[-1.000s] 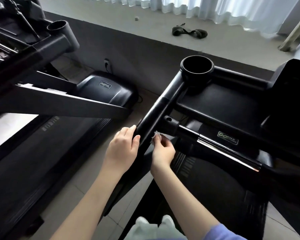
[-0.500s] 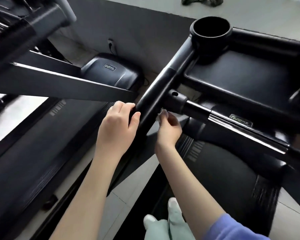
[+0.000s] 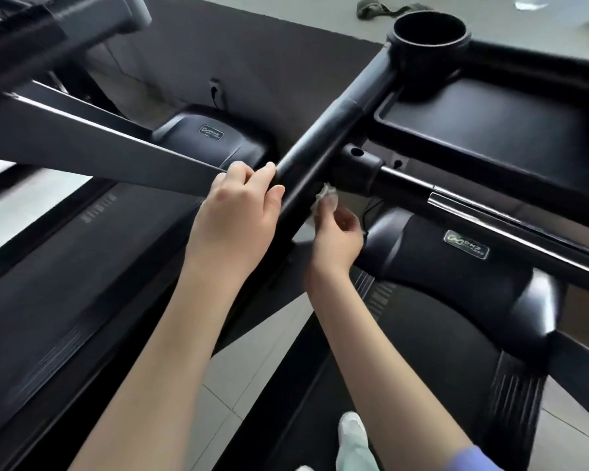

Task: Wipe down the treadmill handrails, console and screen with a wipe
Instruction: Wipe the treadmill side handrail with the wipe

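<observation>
My left hand (image 3: 238, 212) grips the handrail (image 3: 320, 144), my right hand (image 3: 337, 239) pinches the wipe (image 3: 325, 193). The one o'clock cup holder (image 3: 429, 56) looks dark.

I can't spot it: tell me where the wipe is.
Head view, centre: the wipe is pinched in the right hand, against the handrail, on its right side.

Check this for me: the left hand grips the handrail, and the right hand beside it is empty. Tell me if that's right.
Not quite. The right hand is not empty: its fingers pinch a small white wipe at the side of the handrail, as the head view shows. The rest stands: the left hand grips the handrail.
</observation>
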Tool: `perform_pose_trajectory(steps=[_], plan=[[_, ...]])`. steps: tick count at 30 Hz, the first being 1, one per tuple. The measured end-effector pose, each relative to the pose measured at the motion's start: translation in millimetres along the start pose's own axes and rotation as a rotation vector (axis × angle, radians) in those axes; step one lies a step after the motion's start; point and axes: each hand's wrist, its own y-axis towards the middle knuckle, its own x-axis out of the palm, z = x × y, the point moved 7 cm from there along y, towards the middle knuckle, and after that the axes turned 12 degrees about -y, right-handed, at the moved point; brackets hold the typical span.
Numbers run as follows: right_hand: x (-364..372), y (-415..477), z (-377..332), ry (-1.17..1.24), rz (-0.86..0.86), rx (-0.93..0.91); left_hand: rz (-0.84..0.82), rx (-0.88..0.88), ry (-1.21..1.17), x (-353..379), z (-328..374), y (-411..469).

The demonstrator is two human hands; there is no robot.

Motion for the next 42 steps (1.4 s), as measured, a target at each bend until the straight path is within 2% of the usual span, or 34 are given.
perform_pose_trajectory(steps=[5, 10, 15, 19, 21, 25, 30, 35, 40, 42], plan=[[-0.9, -5.0, 3.1, 0.008, -0.080, -0.055, 0.031, 0.023, 0.033, -0.9, 3.2, 0.8], [1.3, 12.9, -9.0, 0.032, -0.038, -0.068, 0.045, 0.004, 0.086, -0.5, 3.0, 0.0], [-1.1, 2.0, -3.1, -0.019, -0.192, -0.087, 0.051, -0.013, 0.082, -2.7, 4.2, 0.5], [-0.3, 19.2, -12.6, 0.000, -0.107, -0.053, 0.056, -0.015, 0.076, -1.7, 1.5, 0.5], [-0.3, 14.9, -8.3, -0.012, -0.146, -0.062, 0.064, -0.009, 0.081, -1.8, 0.6, 0.7], [-3.5, -0.6, -1.8, -0.038, -0.264, -0.158, 0.073, -0.008, 0.100, -3.5, 3.2, -0.4], [1.4, 11.8, -14.9, 0.077, -0.179, -0.212, 0.130, 0.011, 0.101, -6.4, 6.2, -1.3], [-3.7, -8.9, -12.2, -0.196, -0.239, -0.440, 0.186, 0.077, 0.254, -9.8, 14.6, -8.6], [-1.8, 10.6, -37.0, -0.140, -0.154, -0.486, 0.284, 0.051, 0.293, -29.1, -2.2, -45.5], [-3.0, -1.8, -30.3, -0.163, -0.181, -0.496, 0.300, 0.049, 0.283, -29.0, -6.1, -53.4]])
